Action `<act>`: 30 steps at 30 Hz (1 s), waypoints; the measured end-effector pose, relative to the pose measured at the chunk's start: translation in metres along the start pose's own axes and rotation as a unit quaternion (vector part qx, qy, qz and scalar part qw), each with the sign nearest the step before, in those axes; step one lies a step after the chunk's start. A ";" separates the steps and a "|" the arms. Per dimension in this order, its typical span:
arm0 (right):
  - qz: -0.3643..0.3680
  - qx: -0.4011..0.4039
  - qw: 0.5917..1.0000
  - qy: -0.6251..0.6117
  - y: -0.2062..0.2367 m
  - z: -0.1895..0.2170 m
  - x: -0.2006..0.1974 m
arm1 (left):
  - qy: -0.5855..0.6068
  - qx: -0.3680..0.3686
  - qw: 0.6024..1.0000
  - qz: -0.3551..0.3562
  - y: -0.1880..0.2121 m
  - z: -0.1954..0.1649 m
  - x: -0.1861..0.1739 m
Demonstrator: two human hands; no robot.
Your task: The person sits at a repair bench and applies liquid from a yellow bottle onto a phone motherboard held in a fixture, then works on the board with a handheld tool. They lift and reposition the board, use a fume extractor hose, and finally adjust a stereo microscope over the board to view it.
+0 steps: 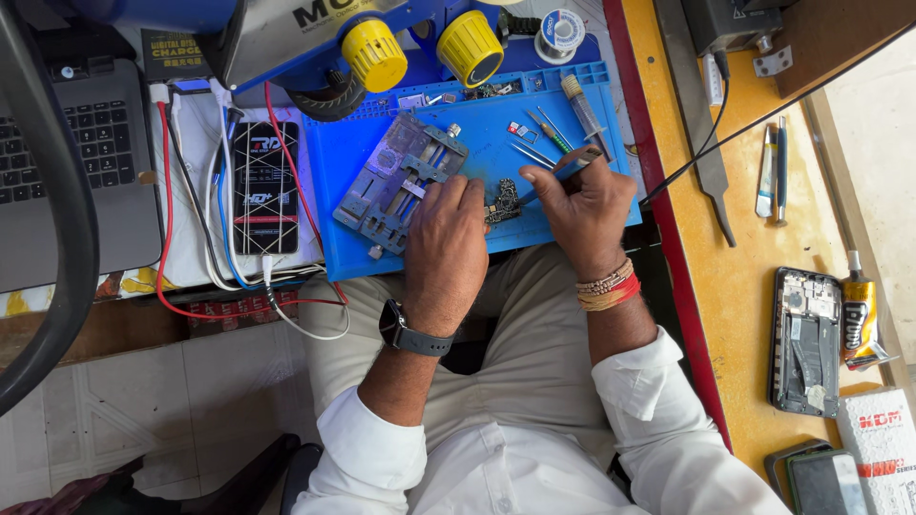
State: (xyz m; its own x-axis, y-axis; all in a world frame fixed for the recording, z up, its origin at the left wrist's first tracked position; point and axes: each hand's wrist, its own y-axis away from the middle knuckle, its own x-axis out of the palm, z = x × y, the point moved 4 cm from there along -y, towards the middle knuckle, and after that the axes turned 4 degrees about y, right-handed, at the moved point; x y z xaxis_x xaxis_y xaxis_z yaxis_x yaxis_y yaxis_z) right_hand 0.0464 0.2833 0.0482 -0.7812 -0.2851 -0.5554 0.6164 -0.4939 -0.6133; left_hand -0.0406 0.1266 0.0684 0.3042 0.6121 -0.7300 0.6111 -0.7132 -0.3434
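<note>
Left hand [447, 240] pinches small circuit board [502, 203], right hand [582, 202] clamped on tweezers [565, 171] just beside it (slip risk: a skidding tip could scratch the board).

A black phone screen [265, 188] with red and white graphics lies left of the blue mat. A yellow glue tube [859, 319] and white box [883, 439] sit far right.

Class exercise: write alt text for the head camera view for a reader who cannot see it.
Over a blue mat, the left hand steadies a small circuit board while the right hand holds a slim tool. A metal clamp fixture lies beside them.
</note>
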 end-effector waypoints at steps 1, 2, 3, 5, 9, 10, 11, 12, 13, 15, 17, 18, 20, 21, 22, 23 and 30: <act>0.001 0.003 1.000 0.004 0.000 0.000 0.000 | -0.001 -0.006 1.000 0.006 0.000 0.000 0.000; 0.009 0.000 1.000 0.013 -0.001 0.000 0.001 | -0.002 -0.010 1.000 0.012 0.000 0.001 0.001; 0.017 -0.003 1.000 0.022 -0.002 0.000 0.001 | 0.000 -0.003 1.000 0.004 0.000 0.000 0.000; 0.029 0.010 0.999 0.008 -0.002 0.001 0.002 | 0.003 0.011 1.000 -0.012 0.001 -0.001 -0.001; 0.064 -0.016 0.997 -0.044 -0.003 0.005 0.004 | -0.001 0.001 1.000 -0.007 0.000 0.000 0.001; 0.074 -0.040 0.995 -0.047 -0.003 0.009 0.006 | -0.003 -0.002 1.000 -0.003 -0.001 0.001 0.002; 0.065 -0.023 0.997 -0.040 -0.003 0.008 0.004 | -0.004 -0.005 1.000 0.000 0.000 0.001 0.002; 0.056 -0.008 0.998 -0.035 -0.004 0.007 0.001 | -0.004 0.002 1.000 -0.002 0.000 0.001 0.002; 0.049 0.004 0.998 -0.032 -0.005 0.008 0.000 | -0.005 0.008 1.000 -0.007 0.000 0.000 0.002; 0.043 -0.002 0.999 -0.012 -0.004 0.013 -0.001 | -0.010 0.011 1.000 -0.020 0.000 0.001 0.000; 0.036 -0.032 0.999 0.014 0.000 0.020 -0.004 | -0.015 0.013 0.999 -0.026 0.000 0.000 0.000; 0.032 -0.060 0.997 0.028 0.002 0.025 -0.002 | -0.007 0.012 1.000 -0.021 0.000 -0.001 0.001; 0.021 -0.049 0.998 0.024 0.005 0.025 -0.004 | 0.006 0.006 1.000 -0.011 0.001 0.000 0.001; 0.014 -0.015 1.000 0.004 0.005 0.021 -0.004 | 0.002 0.011 1.000 -0.017 0.001 0.001 0.000; 0.007 0.017 1.000 -0.018 0.004 0.015 -0.003 | -0.003 0.015 1.000 -0.025 0.000 0.001 0.001; 0.014 -0.015 1.000 -0.014 0.006 0.016 0.000 | -0.006 0.019 0.999 -0.031 0.001 0.000 0.001; -0.009 -0.051 0.996 0.070 0.014 -0.015 0.004 | 0.067 0.080 0.982 -0.156 0.011 -0.003 0.000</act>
State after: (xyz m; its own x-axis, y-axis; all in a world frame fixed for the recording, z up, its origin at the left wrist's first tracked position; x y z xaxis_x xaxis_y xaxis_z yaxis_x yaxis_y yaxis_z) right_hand 0.0532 0.2876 0.0294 -0.7755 -0.1559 -0.6117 0.6142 -0.4104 -0.6740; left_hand -0.0319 0.1194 0.0666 0.2206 0.8413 -0.4935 0.5705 -0.5216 -0.6344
